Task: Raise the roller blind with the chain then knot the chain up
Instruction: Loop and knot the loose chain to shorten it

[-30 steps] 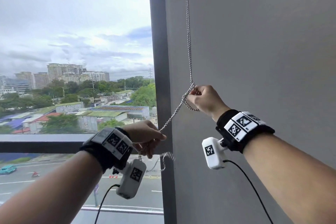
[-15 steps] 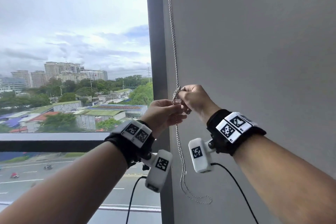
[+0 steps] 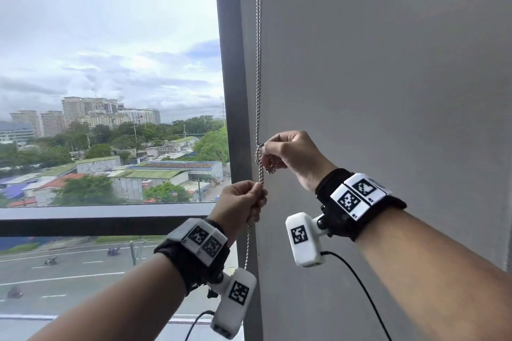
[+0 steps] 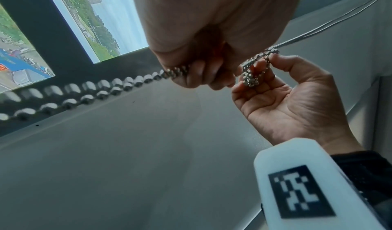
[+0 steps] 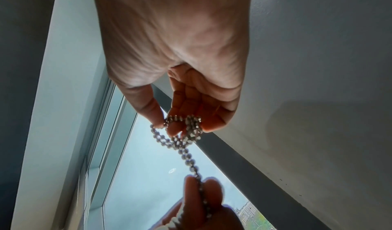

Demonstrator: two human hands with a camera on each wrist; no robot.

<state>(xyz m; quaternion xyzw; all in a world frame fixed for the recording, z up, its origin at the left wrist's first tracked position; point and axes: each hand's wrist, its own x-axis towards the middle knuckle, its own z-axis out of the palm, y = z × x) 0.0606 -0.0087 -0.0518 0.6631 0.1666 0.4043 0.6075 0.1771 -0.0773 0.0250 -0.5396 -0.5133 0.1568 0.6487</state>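
A metal bead chain hangs down the grey wall beside the window post. At chest height it is bunched into a looped knot. My right hand pinches that loop between thumb and fingers, as the right wrist view shows at the knot. Just below, my left hand grips the doubled strand in a fist, and the rest of the chain hangs under it. In the left wrist view the strand runs out of my left fingers. The blind itself is out of view.
A dark vertical window post stands left of the chain, and a plain grey wall fills the right. A dark horizontal rail crosses the glass at wrist height. Black cables hang from both wrist cameras.
My left hand came up from the lower left to the knot, then dropped a little and now grips the strand right under it. The chain now hangs straight. My right hand stays on the loop.
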